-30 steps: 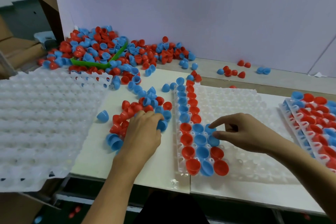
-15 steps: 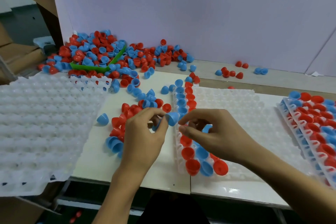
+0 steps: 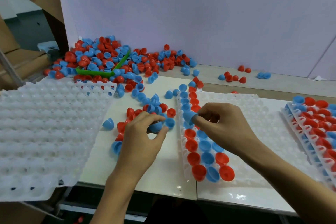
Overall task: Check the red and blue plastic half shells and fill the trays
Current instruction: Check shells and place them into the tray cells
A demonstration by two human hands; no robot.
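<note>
Fingers of the right hand [image 3: 223, 123] pinch a blue shell [image 3: 189, 115] over the tray [image 3: 254, 114] — left hand [image 3: 143, 136] grips another [image 3: 156, 126]; a loose pinch could drop it off-socket.

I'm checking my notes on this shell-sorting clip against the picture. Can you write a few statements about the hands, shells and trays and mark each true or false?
1. The right hand holds a blue half shell over the partly filled tray. True.
2. The left hand holds a red shell. False: its fingers pinch a blue shell from the loose cluster.
3. The large tray on the left is full of shells. False: its pockets show no shells.
4. A green tray lies in the big shell pile at the back. True.
5. The trays at the far right hold red and blue shells. True.
</note>
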